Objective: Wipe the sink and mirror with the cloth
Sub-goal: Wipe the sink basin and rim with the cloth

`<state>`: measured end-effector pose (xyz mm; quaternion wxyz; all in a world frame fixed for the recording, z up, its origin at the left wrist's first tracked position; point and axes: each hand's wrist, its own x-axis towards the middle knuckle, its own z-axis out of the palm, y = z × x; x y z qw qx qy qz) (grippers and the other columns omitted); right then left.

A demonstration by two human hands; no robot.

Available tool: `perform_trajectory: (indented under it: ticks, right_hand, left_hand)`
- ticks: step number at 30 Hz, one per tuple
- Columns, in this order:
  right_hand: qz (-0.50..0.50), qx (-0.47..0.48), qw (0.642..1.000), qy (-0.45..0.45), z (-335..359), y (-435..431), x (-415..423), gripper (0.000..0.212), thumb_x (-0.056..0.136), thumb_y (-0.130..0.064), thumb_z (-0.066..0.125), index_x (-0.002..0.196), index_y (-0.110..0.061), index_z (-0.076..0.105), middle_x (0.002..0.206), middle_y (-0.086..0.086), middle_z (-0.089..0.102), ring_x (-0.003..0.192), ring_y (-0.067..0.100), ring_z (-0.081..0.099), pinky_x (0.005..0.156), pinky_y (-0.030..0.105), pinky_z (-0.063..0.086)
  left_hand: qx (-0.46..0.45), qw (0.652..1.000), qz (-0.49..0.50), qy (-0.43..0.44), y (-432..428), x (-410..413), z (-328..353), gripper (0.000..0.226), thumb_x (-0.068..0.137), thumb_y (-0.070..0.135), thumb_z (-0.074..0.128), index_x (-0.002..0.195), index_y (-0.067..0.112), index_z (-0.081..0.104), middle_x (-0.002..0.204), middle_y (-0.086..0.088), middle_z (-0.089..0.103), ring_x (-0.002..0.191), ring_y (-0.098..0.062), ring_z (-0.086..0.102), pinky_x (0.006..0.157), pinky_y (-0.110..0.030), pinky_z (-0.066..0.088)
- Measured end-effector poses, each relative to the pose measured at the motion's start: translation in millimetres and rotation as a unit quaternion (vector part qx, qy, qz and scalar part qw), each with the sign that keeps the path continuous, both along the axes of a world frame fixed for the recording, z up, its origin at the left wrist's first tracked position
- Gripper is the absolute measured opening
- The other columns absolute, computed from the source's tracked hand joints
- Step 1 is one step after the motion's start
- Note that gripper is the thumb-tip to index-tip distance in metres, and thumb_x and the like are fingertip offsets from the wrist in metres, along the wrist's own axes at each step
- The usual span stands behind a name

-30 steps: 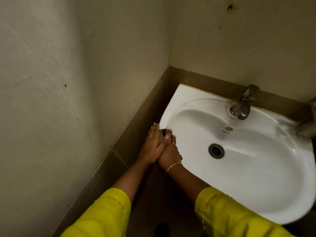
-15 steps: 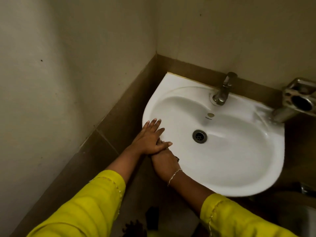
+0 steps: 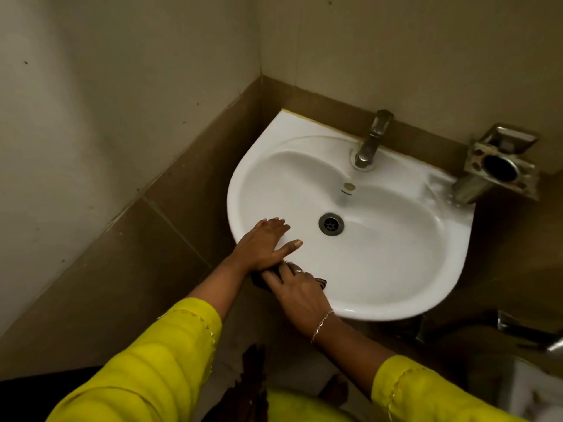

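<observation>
Although the camera has also swung, the main change over the last second is in the hands. They were bunched together at the left edge of the sink. They have since slid round the rim toward its front-left curve, now left of centre in the frame.

The left hand has parted from the right. It lies flat with straight, spread fingers and the thumb out, on the rim and inner slope of the basin just left of the drain. It holds nothing.

The right hand sits just below it on the rim, touching it at the fingertips, and presses the dark cloth against the white surface. Its fingers are laid fairly flat over the cloth, which pokes out at both sides. Whether the thumb hooks under the cloth cannot be seen.

For the task, this reads as a wiping stroke in progress along the rim, with the left hand steadying. By my judgement the sink is only partly covered. The stroke is working round the front-left rim, well short of the right side. The area around the tap at upper centre also appears still to be done. No mirror shows in this view, so that half of the job probably lies ahead.
</observation>
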<state>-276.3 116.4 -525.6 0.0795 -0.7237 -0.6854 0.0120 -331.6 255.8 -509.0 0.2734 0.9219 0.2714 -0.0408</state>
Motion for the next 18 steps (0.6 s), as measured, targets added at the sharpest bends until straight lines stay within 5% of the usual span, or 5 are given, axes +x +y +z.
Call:
perform_trajectory:
  ticks: [7, 13, 18]
  right_hand:
    - [0.020, 0.028, 0.999, -0.011, -3, -38, 29, 0.047, 0.079, -0.021, 0.032, 0.125, -0.014, 0.042, 0.104, 0.004, 0.068, 0.078, 0.020, 0.067, 0.055, 0.026, 0.052]
    - [0.060, 0.049, 0.996, -0.041, -3, -73, 63, 0.039, 0.082, -0.023, 0.035, 0.119, -0.016, 0.044, 0.103, 0.002, 0.069, 0.077, 0.018, 0.067, 0.058, 0.025, 0.052]
    - [0.109, 0.043, 0.991, -0.060, -1, -98, 99, 0.037, 0.082, -0.025, 0.038, 0.118, -0.017, 0.044, 0.102, 0.001, 0.068, 0.075, 0.018, 0.067, 0.059, 0.025, 0.052]
  left_hand:
    - [0.131, 0.991, 0.028, 0.001, -7, 7, -9, 0.099, 0.070, 0.075, 0.009, 0.130, 0.006, 0.046, 0.132, -0.011, 0.053, 0.127, -0.019, 0.043, 0.113, -0.035, 0.006]
    - [0.201, 0.978, 0.024, 0.053, -6, 9, -13, 0.094, 0.072, 0.069, 0.010, 0.131, 0.005, 0.044, 0.133, -0.013, 0.051, 0.125, -0.021, 0.044, 0.113, -0.036, 0.004]
    - [0.211, 0.968, -0.004, 0.136, -9, 12, -11, 0.066, 0.091, 0.058, 0.032, 0.135, 0.010, 0.039, 0.140, -0.008, 0.044, 0.132, -0.018, 0.034, 0.113, -0.035, -0.001]
